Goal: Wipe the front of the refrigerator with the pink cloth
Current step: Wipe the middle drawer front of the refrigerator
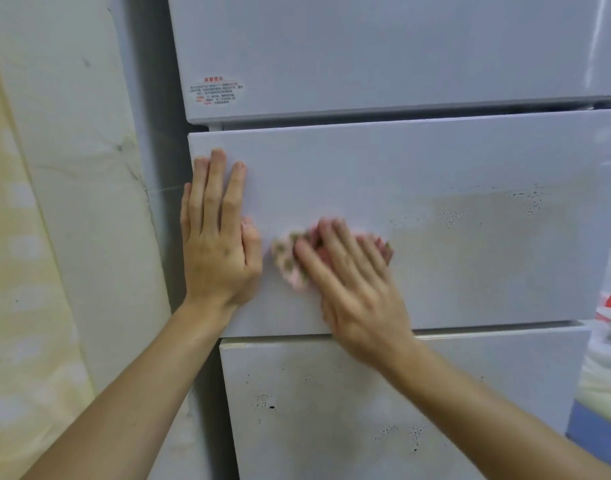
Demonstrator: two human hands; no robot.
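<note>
I judge that the wiping is about halfway, on the middle panel (366,161) of the refrigerator (383,57). The pink cloth (288,263) is bunched at the centre of the frame, against the left half of this panel, and it shows brownish dirt. My right hand (359,289) lies over the cloth with the fingers stretched out, pressing it to the surface and not curled round it. The hand is blurred, so I take it to be in a stroke. My left hand (217,244) is flat and open at the panel's left edge, holding nothing, I think to steady the door. The left part of the panel looks clean, but a dull stained patch (487,233) with dark specks is at the right of the frame, and the lower panel (332,410) at the bottom has specks too. The next move, in my view, calls for a firm sweep to the right across this patch, perhaps after turning the cloth to a cleaner side.
</note>
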